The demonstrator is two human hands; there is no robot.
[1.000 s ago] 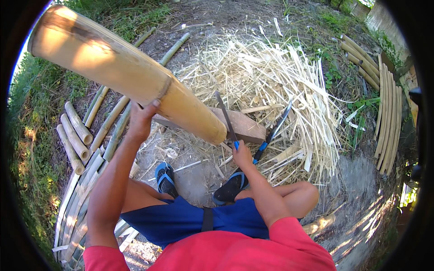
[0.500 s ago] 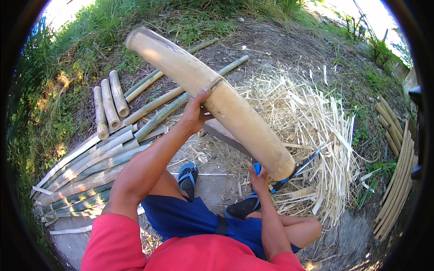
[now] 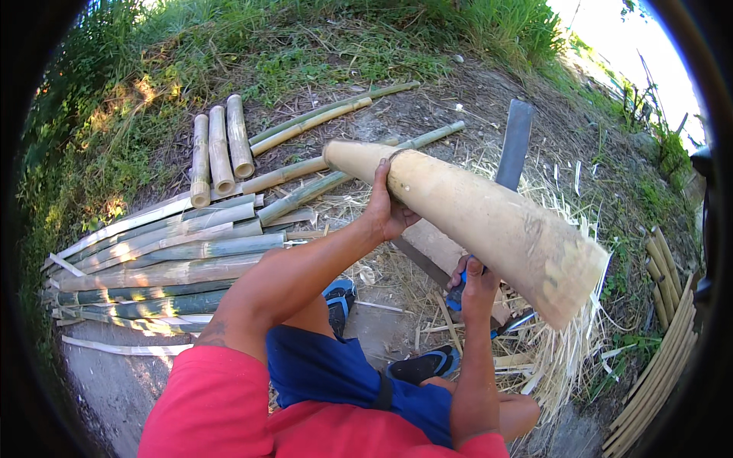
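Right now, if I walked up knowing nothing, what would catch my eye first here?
The thick pale bamboo section slanting across the middle, gripped near its upper end by the left hand. Just below it the right hand clasps a blue-handled blade whose dark tip rises behind the bamboo. To the left lie stacked split bamboo slats, and pale shavings heap up at lower right.

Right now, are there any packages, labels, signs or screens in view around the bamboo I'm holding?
None in view: only the thick pale bamboo section in the left hand, the blue-handled blade in the right hand, and split bamboo strips on the ground.
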